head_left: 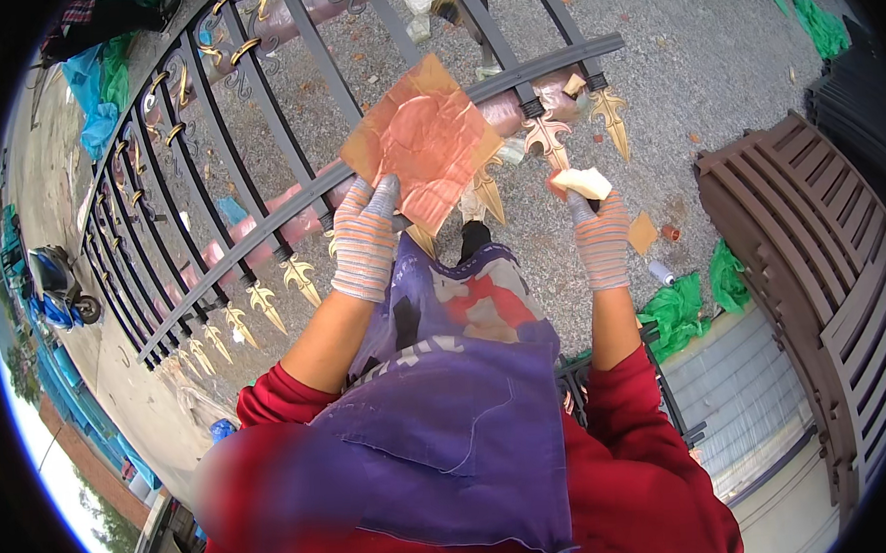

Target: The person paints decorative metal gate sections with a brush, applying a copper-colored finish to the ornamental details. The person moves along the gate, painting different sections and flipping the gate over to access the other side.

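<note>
My left hand (pixel 365 243), in a striped glove, grips the lower corner of a square piece of cardboard (pixel 424 142) smeared with wet-looking copper-red paint. In my right hand (pixel 603 243), also gloved, is a pale sponge (pixel 585 182) with an orange-red stain on its left end. Just above the sponge, a spearhead finial (pixel 548 143) on the fence looks coppery pink. A gold finial (pixel 612 127) hangs to its right. The black metal fence panel (pixel 260 232) lies beyond both hands, and the cardboard covers part of its rail.
Pink plastic-wrapped supports (pixel 503 113) lie under the fence. Brown slatted metal panels (pixel 791 228) are stacked at the right. Green plastic sheeting (pixel 674 316), a white spray can (pixel 661 273), a small orange-brown cup (pixel 671 232) and a cardboard scrap (pixel 643 233) lie on the gravel. A scooter (pixel 61 286) stands far left.
</note>
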The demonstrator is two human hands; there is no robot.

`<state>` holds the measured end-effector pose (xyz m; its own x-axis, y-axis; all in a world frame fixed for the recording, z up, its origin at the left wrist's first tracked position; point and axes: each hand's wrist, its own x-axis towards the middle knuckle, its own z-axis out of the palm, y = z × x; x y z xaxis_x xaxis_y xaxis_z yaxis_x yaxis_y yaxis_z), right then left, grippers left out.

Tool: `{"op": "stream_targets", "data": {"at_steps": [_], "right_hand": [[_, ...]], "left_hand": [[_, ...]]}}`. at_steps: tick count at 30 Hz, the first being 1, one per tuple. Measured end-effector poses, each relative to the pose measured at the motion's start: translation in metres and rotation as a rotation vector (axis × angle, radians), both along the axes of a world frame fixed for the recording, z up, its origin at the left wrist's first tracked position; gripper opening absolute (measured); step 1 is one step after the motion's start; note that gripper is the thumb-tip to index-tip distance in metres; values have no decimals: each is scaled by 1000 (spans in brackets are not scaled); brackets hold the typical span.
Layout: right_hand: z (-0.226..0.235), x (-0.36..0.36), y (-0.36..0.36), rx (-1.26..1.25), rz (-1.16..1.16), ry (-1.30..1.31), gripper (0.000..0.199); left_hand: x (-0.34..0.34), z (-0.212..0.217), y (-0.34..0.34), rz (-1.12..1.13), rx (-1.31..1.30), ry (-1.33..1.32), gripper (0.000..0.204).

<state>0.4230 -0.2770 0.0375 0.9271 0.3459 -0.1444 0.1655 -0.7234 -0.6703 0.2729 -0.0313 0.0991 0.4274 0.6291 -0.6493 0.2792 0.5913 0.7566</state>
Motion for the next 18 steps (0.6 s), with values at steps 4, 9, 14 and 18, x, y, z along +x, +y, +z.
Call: {"op": "stream_targets", "data": {"at_steps": [4, 9, 14, 18], "right_hand": [[-53, 43, -13, -106, -64, -38, 23], [-82, 55, -3, -405, 188, -143, 26], [-59, 37, -37, -457, 61, 130, 27], [-54, 52, 12, -389, 207, -138, 29]], "left_hand": [[-7, -17, 6, -15, 16, 21, 11], [-2, -21, -4, -80, -7, 51, 12], [-11, -27, 1, -46, -45, 58, 12], [-7, -29, -3, -77, -34, 76, 13]]}}
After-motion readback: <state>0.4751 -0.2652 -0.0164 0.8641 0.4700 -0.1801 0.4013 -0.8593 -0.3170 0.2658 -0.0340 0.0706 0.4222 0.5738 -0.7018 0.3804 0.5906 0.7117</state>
